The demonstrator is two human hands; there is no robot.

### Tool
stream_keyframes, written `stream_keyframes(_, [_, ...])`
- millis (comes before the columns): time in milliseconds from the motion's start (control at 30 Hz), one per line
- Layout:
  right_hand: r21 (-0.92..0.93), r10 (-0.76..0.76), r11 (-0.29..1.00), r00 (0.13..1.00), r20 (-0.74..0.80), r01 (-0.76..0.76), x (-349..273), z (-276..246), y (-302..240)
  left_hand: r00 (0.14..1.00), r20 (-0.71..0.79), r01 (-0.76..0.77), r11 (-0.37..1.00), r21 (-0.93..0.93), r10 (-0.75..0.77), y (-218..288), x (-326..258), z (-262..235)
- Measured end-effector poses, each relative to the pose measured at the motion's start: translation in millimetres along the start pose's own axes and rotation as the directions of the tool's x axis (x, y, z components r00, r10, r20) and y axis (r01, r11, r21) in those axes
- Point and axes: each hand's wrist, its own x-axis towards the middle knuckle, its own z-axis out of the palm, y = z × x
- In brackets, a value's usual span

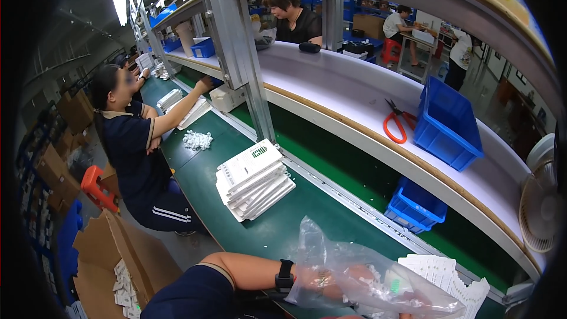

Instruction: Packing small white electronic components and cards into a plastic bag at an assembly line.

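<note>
A clear plastic bag [378, 277] with small white pieces [369, 286] in it lies at the near edge of the green bench. My left hand [331, 283], below a black wristband, shows blurred through the film. Whether it is inside the bag or behind it, I cannot tell, and its fingers are unclear. Of my right hand [406, 316] only a bit of skin shows at the lower edge, under the bag; its fingers are hidden. Right beside the bag lie white printed sheets or cards [455, 280]. Farther off stands a stack of flat white boxes [254, 180].
A pile of white bits [197, 140] lies before a seated co-worker [130, 136] on the left. Above the bench, a shelf [354, 112] bears red-handled cutters [397, 124] and a blue bin [446, 124]. Another blue bin [416, 204] sits below. A cardboard box [124, 260] stands lower left.
</note>
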Motion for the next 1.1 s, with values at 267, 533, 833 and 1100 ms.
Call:
stream_keyframes(267, [-0.032,0.095,0.994,0.985,-0.143,-0.1,-8.4,-21.9,28.5,0.987,-0.162,0.016,0.989,0.145,0.007,-3.1,-2.9,-25.1])
stream_keyframes(533, [-0.134,0.128,0.978,0.964,-0.234,-0.162,-7.4,-42.3,27.9,0.981,-0.152,0.145,0.977,0.157,-0.121,-7.2,-0.9,-50.9])
stream_keyframes(833, [-0.455,0.0,0.89,1.0,-0.021,-0.009,0.0,-86.2,32.5,0.981,-0.15,0.154,0.969,0.192,-0.126,-5.2,6.3,-73.8])
stream_keyframes(1100, [-0.04,-0.07,0.997,0.899,-0.433,0.059,-5.0,-74.4,69.7,0.973,-0.138,0.209,0.959,0.189,-0.185,-4.8,0.2,-81.0])
